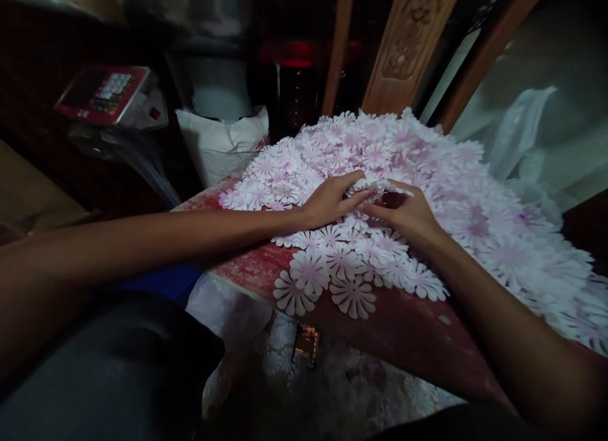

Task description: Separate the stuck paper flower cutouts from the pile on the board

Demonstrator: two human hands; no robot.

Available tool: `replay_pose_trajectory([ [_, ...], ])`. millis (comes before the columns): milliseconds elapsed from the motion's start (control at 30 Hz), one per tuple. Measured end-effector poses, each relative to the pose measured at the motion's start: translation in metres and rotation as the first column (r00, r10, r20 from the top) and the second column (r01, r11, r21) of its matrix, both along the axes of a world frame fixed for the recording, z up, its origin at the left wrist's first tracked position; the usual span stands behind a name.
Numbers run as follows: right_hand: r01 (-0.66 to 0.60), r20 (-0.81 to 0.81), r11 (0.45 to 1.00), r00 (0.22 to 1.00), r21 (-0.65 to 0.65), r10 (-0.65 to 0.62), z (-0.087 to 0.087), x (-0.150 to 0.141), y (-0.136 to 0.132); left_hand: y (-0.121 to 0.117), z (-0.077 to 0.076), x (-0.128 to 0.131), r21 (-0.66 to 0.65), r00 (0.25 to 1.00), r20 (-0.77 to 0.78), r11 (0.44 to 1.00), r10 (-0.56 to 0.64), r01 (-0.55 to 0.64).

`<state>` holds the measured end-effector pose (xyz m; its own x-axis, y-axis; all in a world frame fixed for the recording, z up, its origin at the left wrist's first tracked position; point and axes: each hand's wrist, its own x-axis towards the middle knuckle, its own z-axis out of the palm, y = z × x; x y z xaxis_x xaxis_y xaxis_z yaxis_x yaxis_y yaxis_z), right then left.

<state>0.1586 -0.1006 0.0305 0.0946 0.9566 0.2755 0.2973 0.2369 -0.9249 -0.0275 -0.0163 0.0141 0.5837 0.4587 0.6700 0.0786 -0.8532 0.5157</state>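
Observation:
A big heap of white and pink fabric flower cut-outs (427, 175) covers a worn red table (408, 327). My left hand (330, 200) lies on the heap with its fingers pressed together, pinching the edge of a small stack of flowers (380, 187). My right hand (408, 216) meets it from the right, fingers curled round the same stack. Loose single flowers (308, 273) lie in front of both hands near the table's near edge.
A clear plastic bag holding more flowers (304, 358) sits below the table's front edge. A red weighing scale (107, 92) stands at the back left, a white sack (223, 143) beside it. A carved wooden chair back (408, 42) rises behind the heap.

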Motion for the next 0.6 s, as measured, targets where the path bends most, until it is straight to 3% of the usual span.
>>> replay_pose_trajectory([
  [367,-0.032,-0.087,0.999,0.996,0.024,0.034,0.001,0.004,0.0,0.014,-0.006,0.003,-0.104,0.997,0.043,0.992,-0.071,0.075],
  [600,0.003,-0.055,1.0,0.998,0.018,-0.002,0.002,0.004,0.002,0.031,-0.014,0.006,0.03,0.995,0.043,0.996,-0.087,0.086],
])
